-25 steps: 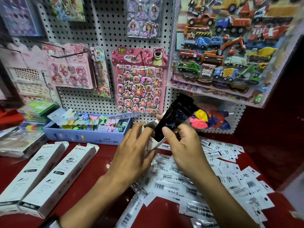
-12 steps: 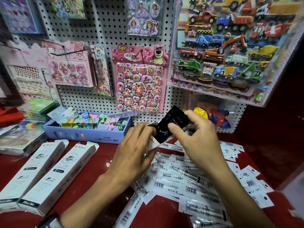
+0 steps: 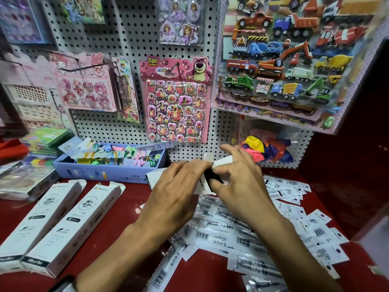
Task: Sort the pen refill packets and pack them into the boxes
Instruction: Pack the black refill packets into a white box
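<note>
Both hands meet over the red counter [image 3: 117, 232], holding a white box [image 3: 203, 184] between them just in front of the pegboard [image 3: 130, 47]. The left hand [image 3: 174, 197] wraps its fingers over the box's left part; the right hand [image 3: 237, 182] curls round its open end, thumb and fingers pinching there, where something black [image 3: 212, 175] shows. Loose refill packets [image 3: 231, 234] lie spread on the counter beneath and to the right of the hands, reaching the right edge by the dark red wall [image 3: 347, 165]. Two more boxes [image 3: 69, 224] lie side by side at the left, well apart from the hands. A blue tray [image 3: 99, 171] sits behind them, near the held box. Bare counter lies between the boxes and the packets
</note>
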